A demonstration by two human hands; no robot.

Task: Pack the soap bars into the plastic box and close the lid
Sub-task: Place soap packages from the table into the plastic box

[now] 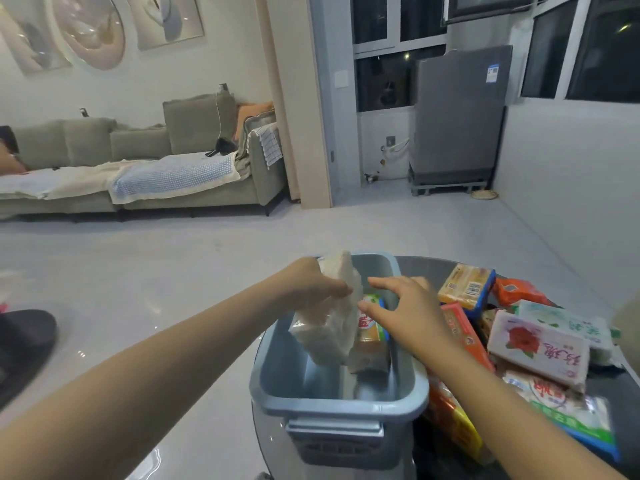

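Both of my forearms fill the foreground, bare and reaching forward over the blue-grey plastic box (337,407), a smooth rectangular tub with a thick rolled rim and a slotted latch handle on its near end. It stands open on a dark, glossy round table (426,265), and I see no lid on it. Just right of the box lies a loose pile of wrapped soap bars (538,344): flat glossy blocks, one white with a red rose print, one yellow with a barcode, others orange and green-edged. My left hand (311,282) pinches a white soap bar in crinkled clear wrap (329,323), holding it tilted, its lower end down inside the box. Beside it a yellow-and-green wrapped bar (372,336) stands against the right wall. My right hand (412,313) hovers over that bar, fingers spread loose, holding nothing.
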